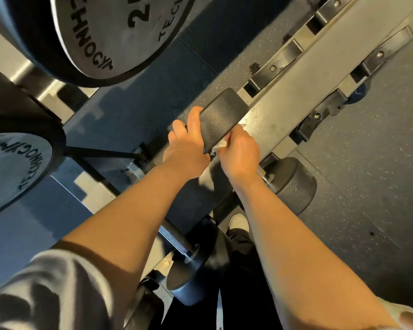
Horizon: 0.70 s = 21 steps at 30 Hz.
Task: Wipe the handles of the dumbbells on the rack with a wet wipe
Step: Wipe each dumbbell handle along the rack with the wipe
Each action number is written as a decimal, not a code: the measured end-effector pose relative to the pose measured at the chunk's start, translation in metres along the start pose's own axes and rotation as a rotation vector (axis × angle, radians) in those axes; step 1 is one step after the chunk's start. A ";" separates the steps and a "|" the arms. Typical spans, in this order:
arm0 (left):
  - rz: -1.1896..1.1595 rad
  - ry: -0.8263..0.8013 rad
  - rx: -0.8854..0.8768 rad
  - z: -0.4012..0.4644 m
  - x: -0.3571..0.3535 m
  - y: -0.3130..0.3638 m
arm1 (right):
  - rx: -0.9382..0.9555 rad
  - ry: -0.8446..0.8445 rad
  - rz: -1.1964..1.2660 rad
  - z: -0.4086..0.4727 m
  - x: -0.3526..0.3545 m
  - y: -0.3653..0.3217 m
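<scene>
The floor [358, 177] is dark speckled rubber laid in tiles, with a grey metal rack [303, 82] running diagonally across it toward the upper right. Black cradle brackets bolted to the rack's rail stand in a row, each with a bare screw head. At the upper left and left edge hang large grey discs [119, 32] with raised black lettering, cut off by the frame so the words read only in part.

The dumbbell [221, 116] being handled sits on the rack near the middle; its visible end is a black, pebbled, rounded block. The left hand [185, 145] grips that end, thumb along its edge and fingers curled round the far side. The right hand [241, 150] is closed over the handle, pinching a white wet wipe [221, 145] against it; only a crumpled corner of the wipe shows, and the handle itself is hidden under the palm.

A second dumbbell [293, 184] lies just beside the right wrist, its knurled steel bar mostly covered. A third [191, 265], closer in, shows a cross-hatched metal grip between the forearms. A pale shoe [237, 221] peeks out below. A grey patterned sleeve [45, 294] fills the lower left corner.
</scene>
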<state>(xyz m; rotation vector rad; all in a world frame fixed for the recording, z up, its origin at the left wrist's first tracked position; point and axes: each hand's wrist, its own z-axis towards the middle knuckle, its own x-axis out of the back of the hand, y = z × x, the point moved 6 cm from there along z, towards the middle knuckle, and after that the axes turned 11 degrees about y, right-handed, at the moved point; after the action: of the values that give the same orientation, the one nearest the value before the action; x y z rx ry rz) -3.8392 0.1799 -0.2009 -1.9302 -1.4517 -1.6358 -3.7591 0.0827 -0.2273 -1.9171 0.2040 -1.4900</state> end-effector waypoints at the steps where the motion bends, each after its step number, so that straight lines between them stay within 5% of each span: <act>1: 0.003 0.002 -0.003 0.000 0.001 0.000 | 0.012 -0.059 -0.040 0.003 0.000 0.001; 17: -0.009 0.001 -0.097 -0.006 0.010 0.006 | 0.419 -0.630 -0.858 -0.003 0.033 0.041; 21: -0.012 -0.004 -0.075 -0.007 0.010 0.006 | 0.428 -0.819 -0.819 0.000 0.041 0.045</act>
<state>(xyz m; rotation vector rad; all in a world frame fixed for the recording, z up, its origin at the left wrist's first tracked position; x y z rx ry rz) -3.8395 0.1775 -0.1870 -1.9686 -1.4250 -1.7158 -3.7330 0.0281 -0.2217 -2.1443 -1.2794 -0.9112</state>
